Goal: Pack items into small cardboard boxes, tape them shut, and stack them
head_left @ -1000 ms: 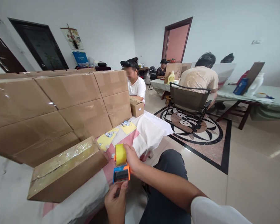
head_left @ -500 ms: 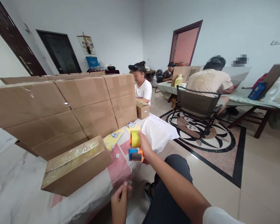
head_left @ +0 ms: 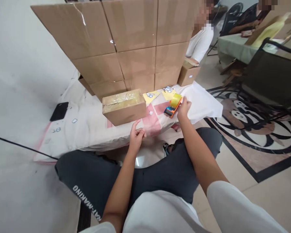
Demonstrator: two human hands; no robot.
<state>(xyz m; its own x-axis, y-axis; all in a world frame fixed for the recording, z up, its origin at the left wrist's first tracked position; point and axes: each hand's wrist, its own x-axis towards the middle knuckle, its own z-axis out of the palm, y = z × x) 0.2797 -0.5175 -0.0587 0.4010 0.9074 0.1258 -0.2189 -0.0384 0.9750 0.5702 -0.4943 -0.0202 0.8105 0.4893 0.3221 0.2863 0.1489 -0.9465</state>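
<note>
Tape dispenser [head_left: 173, 105] in right hand [head_left: 183, 108]

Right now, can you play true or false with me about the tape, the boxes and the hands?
1. The right hand holds the tape dispenser. True.
2. The tape roll is blue. False: it is yellow.
3. The left hand is beside the small taped box. True.
4. The black phone lies on top of that box. False: it lies on the white cloth, left of it.
5. Stacked boxes stand behind. True.
</note>
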